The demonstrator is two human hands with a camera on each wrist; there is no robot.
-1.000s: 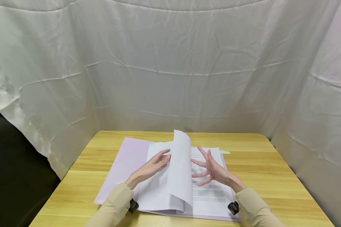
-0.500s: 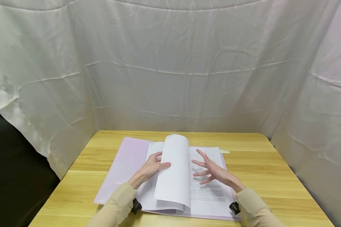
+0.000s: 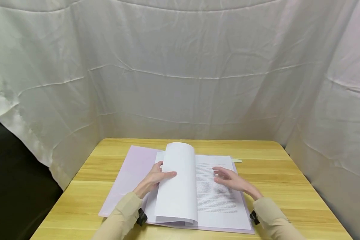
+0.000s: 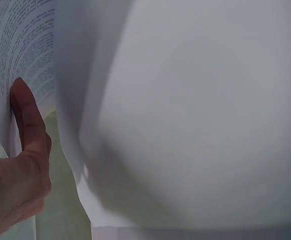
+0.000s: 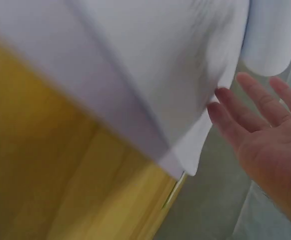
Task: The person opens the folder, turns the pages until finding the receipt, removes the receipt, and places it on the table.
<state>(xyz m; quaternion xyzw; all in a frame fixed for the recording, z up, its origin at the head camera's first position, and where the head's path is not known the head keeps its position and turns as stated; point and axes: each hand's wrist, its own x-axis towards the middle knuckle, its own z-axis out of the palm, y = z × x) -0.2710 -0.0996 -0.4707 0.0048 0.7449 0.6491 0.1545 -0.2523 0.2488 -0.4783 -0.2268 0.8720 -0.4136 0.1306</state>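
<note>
A lilac folder [image 3: 138, 166] lies spread on the table with white sheets in it. My left hand [image 3: 152, 178] pinches the free edge of a curled sheet [image 3: 178, 186], thumb on its upper face and fingers beneath. In the left wrist view, the fingers [image 4: 29, 120] of that hand lie against the sheet's printed side. To the right lies a printed page [image 3: 213, 200]. Over it, apparently just above the paper, is my right hand [image 3: 232, 180], its fingers loosely bent and holding nothing. The right wrist view shows this hand [image 5: 270, 125] near the page's edge.
The folder lies on a wood-grain table [image 3: 285, 190]. A pale tab [image 3: 237, 160] sticks out at the folder's upper right. Grey-white cloth [image 3: 180, 83] hangs behind and at both sides, with something black [image 3: 15, 180] at the lower left.
My left hand has taken hold of the sheet's free edge and brought it over to the left. My right hand's spread fingers have drawn together, and it has shifted slightly right.
</note>
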